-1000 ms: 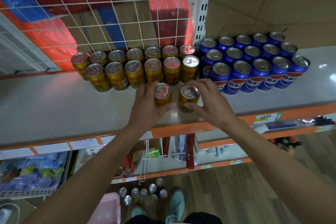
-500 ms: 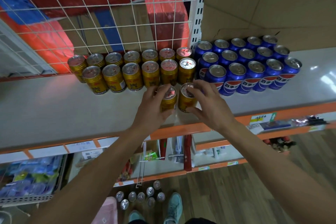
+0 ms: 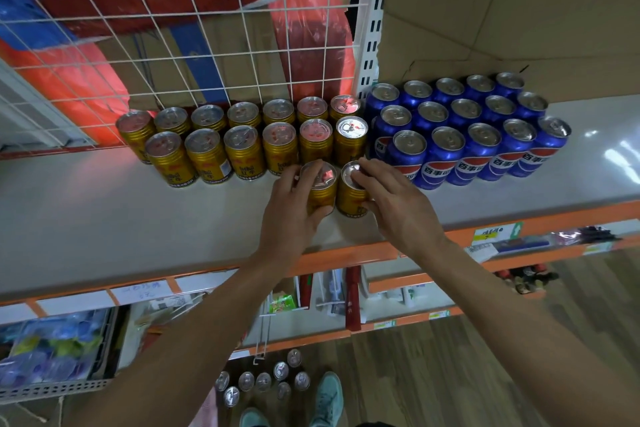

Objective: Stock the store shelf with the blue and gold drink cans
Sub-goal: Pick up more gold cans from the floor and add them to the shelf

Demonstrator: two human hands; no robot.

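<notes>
The shelf (image 3: 104, 218) is a pale grey board with an orange edge (image 3: 346, 256) along its near side. Far back on it stand two rows of gold cans (image 3: 242, 149), just in front of a white wire grid (image 3: 207, 45). Red and blue plastic bags (image 3: 86, 80) show through the grid. Right of the gold rows, close against them, is a block of blue cans (image 3: 481, 149) in three rows, backed by a cardboard box (image 3: 519, 10). A white slotted post (image 3: 370, 45) rises between grid and box.

Two more gold cans stand upright side by side, just near of the right end of the gold rows. The left hand (image 3: 291, 211) wraps its fingers round the left can (image 3: 320, 191), thumb on the near side. The right hand (image 3: 398, 208) grips the right can (image 3: 351, 198), fingertips over its lid.

Paper tags (image 3: 491, 232) sit on the orange edge. Underneath are lower shelves (image 3: 398, 284) with small goods too blurred to name. The floor (image 3: 450, 357) is brown wood plank. On it, beside a pair of teal shoes (image 3: 329, 399), stands a cluster of loose cans (image 3: 263, 381), only their silver tops showing.
</notes>
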